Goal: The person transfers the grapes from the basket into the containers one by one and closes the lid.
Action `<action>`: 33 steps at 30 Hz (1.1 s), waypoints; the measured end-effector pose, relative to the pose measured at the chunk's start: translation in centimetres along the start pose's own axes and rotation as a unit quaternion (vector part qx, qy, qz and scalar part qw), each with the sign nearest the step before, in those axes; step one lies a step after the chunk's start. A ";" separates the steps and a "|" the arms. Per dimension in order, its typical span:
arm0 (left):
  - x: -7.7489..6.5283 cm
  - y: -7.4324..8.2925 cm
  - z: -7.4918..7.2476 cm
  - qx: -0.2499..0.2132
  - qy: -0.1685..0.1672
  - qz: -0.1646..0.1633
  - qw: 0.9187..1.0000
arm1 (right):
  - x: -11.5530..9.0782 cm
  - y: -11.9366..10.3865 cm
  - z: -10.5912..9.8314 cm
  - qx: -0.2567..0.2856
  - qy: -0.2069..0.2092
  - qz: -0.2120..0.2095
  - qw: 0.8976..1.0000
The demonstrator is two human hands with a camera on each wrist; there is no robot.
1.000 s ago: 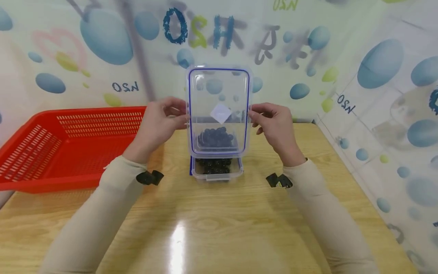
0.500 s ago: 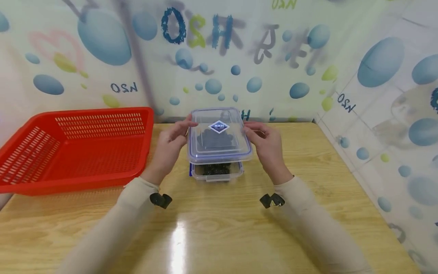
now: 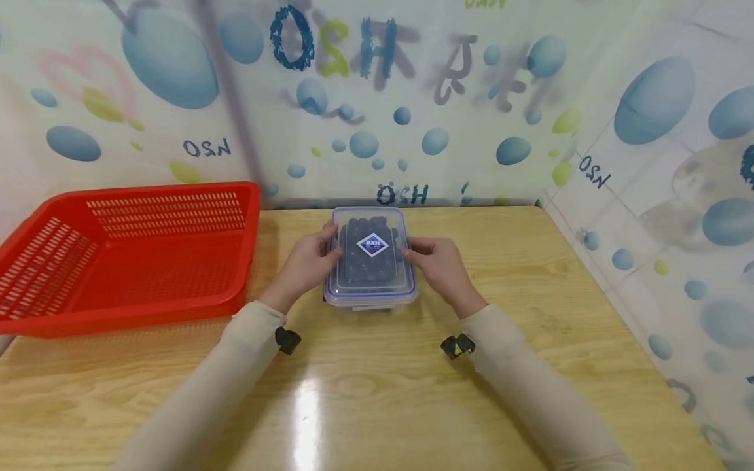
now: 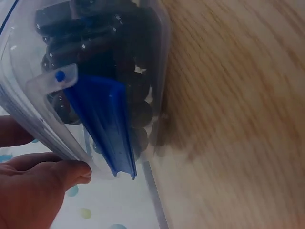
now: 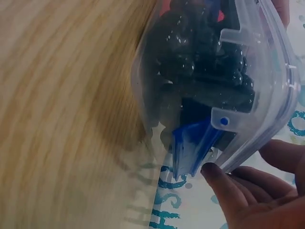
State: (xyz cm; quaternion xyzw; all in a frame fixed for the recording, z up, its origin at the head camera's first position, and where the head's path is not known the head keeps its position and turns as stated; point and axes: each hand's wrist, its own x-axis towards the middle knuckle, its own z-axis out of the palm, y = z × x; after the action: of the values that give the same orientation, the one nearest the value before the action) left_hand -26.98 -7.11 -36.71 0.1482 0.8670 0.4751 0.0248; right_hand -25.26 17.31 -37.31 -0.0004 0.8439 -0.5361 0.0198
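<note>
A clear plastic food container (image 3: 374,305) full of dark round fruit (image 4: 138,86), like grapes or blueberries, stands on the table. Its clear lid (image 3: 377,286), with a blue seal and a diamond label (image 3: 372,244), lies over the top. My left hand (image 3: 306,265) holds the lid's left edge between thumb and fingers. At the right edge my right hand (image 3: 438,265) holds it likewise. In the left wrist view a blue side clip (image 4: 102,124) hangs down, unlatched. Another blue clip (image 5: 190,145) hangs loose in the right wrist view.
A red plastic basket (image 3: 159,311) with slotted walls stands at the left of the wooden table (image 3: 377,392). Behind the table runs a wall covering (image 3: 459,98) printed with blue drops, and a second one (image 3: 660,196) rises along the right.
Held upright above the fruit at first, the lid has tilted down and now lies flat over the container. Both hands have come down with it, still at its sides.
</note>
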 end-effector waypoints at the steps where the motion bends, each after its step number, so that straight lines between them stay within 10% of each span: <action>1: 0.1 0.0 0.0 0.006 -0.002 -0.002 1.000 | 0.2 0.0 0.0 -0.008 -0.002 -0.004 1.000; 14: 0.4 -0.4 -0.2 0.057 -0.039 -0.019 0.997 | 0.8 0.4 0.2 -0.079 -0.016 -0.028 0.996; 25: -0.1 -0.8 -1.3 0.073 -0.046 -0.164 0.983 | 0.9 0.5 0.4 -0.116 -0.059 0.026 0.991; 33: -0.3 -1.8 -1.1 0.003 -0.058 -0.189 0.980 | 1.6 1.4 -0.1 0.077 -0.109 0.124 0.983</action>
State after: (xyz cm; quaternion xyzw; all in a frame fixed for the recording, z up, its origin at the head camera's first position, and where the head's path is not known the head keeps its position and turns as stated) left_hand -27.31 -9.00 -37.61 0.0089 0.8777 0.4503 0.1635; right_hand -26.84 17.93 -38.56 0.0477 0.7867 -0.5893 0.1777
